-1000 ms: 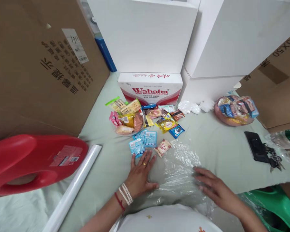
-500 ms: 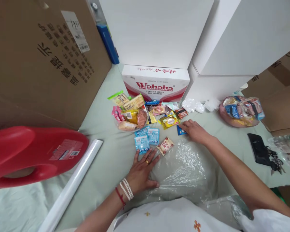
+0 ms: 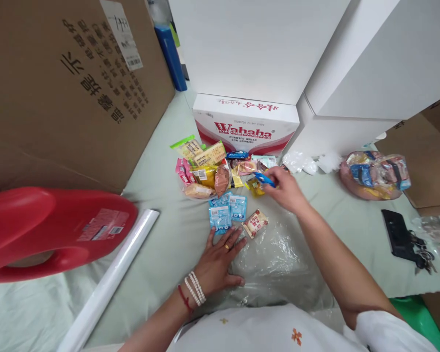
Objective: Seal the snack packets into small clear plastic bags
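My right hand (image 3: pixel 286 188) pinches a small blue snack packet (image 3: pixel 265 179), raised over a yellow packet (image 3: pixel 254 187) that it partly covers. Flat on the cloth, with fingers spread, my left hand (image 3: pixel 221 259) rests by the lower edge of several light-blue packets (image 3: pixel 220 217). Right of its fingertips lies a cream and red packet (image 3: pixel 255 223). A clear plastic bag (image 3: pixel 278 259) is spread between my hands. Behind them a bowl holds biscuits, pink packets (image 3: pixel 185 172) and a brown packet (image 3: pixel 222 178); more mixed packets (image 3: pixel 246 167) lie beside it.
A Wahaba-style white and red carton lettered Wahaha (image 3: pixel 245 129) stands behind the snacks. At left are a red jug (image 3: pixel 58 225), a white roll (image 3: pixel 113 274) and a big cardboard box (image 3: pixel 73 98). At right sit a bowl of packets (image 3: pixel 373 176), a black case with keys (image 3: pixel 399 234).
My right hand has picked the blue packet up off the cloth and carried it up and left over the yellow packet. My left hand stays put; the view has shifted slightly.
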A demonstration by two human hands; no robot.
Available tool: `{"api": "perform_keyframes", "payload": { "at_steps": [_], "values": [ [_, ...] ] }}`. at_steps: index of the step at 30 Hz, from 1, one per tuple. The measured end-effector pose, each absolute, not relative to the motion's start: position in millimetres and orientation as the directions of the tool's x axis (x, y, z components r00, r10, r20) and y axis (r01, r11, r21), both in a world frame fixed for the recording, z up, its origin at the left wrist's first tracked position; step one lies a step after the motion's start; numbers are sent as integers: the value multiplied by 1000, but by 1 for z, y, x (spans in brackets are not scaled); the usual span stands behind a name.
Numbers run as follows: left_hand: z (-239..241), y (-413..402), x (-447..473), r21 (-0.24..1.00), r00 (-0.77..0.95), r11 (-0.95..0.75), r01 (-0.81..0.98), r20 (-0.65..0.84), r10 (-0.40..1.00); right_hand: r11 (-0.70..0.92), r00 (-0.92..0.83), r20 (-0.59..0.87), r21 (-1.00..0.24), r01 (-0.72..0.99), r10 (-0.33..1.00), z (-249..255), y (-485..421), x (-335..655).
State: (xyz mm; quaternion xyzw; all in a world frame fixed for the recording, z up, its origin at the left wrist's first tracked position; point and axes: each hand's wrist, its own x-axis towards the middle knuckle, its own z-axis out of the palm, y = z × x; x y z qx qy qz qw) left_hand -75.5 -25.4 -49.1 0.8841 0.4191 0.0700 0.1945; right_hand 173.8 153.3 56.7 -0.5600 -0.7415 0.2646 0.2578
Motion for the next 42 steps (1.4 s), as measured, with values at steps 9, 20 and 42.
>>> {"api": "perform_keyframes", "payload": {
  "at_steps": [9,20,42],
  "values": [
    [-50,-24,-77,384,646,-599,703,8,763,90,-85,30,-284,954,996,1,163,56],
    [-44,-24,-74,401,643,-596,695,24,766,319,-336,-123,-141,937,934,12,157,107],
    [-38,-22,-70,454,605,-525,720,-41,795,377,-407,-156,-190,907,900,24,145,142]
  ]
}}
